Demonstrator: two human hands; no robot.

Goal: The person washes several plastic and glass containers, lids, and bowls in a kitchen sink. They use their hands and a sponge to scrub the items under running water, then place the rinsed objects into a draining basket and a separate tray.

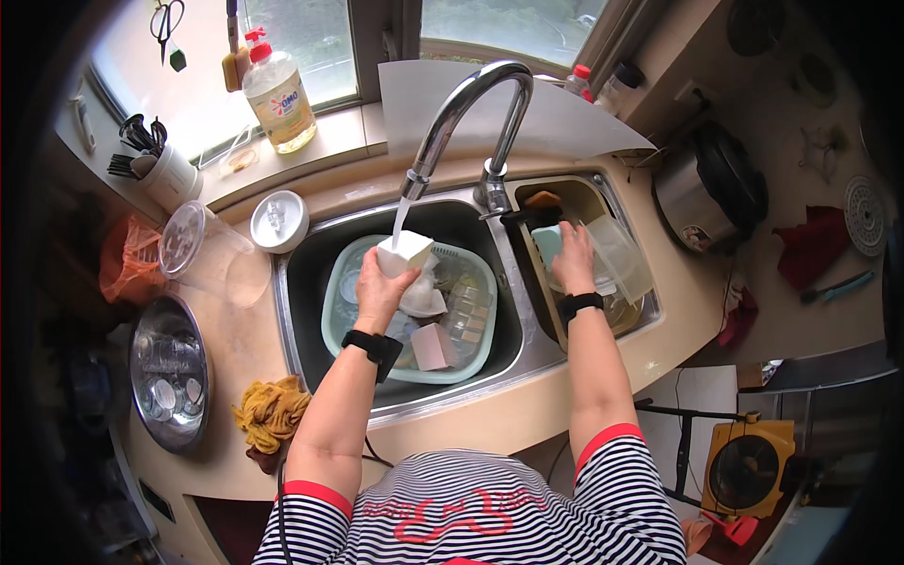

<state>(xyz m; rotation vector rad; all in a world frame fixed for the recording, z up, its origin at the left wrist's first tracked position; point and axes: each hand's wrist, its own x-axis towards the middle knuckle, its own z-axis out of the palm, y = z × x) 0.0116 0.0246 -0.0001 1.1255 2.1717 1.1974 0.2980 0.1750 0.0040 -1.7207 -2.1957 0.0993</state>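
Water runs from the chrome faucet onto a small white square container, which my left hand grips by its lower sides. Below it, a pale green plastic basin sits in the large sink bowl. Water, a pink box-shaped piece, a white bunched item and clear plastic pieces fill the basin. Over the smaller sink bowl, my right hand has its fingers around a light-blue box-shaped item. A translucent plastic container leans just right of that hand.
Left of the sink stand a clear plastic jar, a white round lid and a steel bowl of clear pieces. A yellow cloth lies at the near left. An electric cooker stands right; a soap bottle occupies the sill.
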